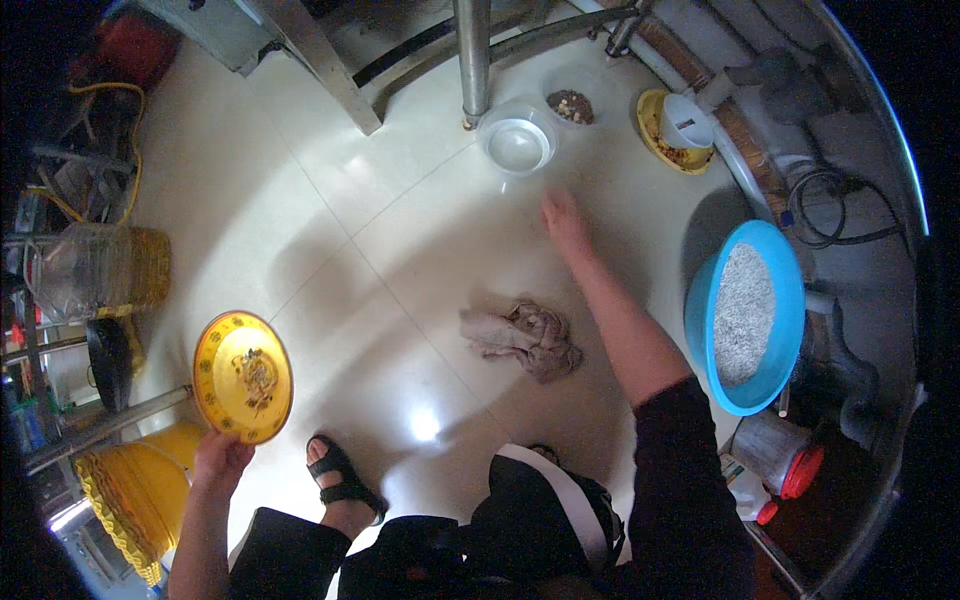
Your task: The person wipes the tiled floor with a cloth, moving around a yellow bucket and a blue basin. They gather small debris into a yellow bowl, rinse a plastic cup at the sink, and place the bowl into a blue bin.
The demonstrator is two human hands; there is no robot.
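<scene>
My left hand (223,457) grips the lower rim of a yellow plate (217,337) with a patterned border. Food scraps (259,375) lie at the plate's middle. My right hand (564,221) stretches forward over the floor, blurred, with nothing visible in it; how its fingers are set is unclear. Just beyond it stands a clear plastic bowl (517,142) that seems to hold water. Behind that is another clear bowl with brown dry pet food (570,106). A crumpled greyish cloth (525,337) lies on the floor, left of my right forearm.
A blue basin (791,345) of grey granules stands at the right. Farther back, a white cup (688,124) sits on a yellow dish (651,112) with food bits. Metal legs (472,67) rise ahead. Yellow stacked containers (135,487) and a rack (112,427) line the left.
</scene>
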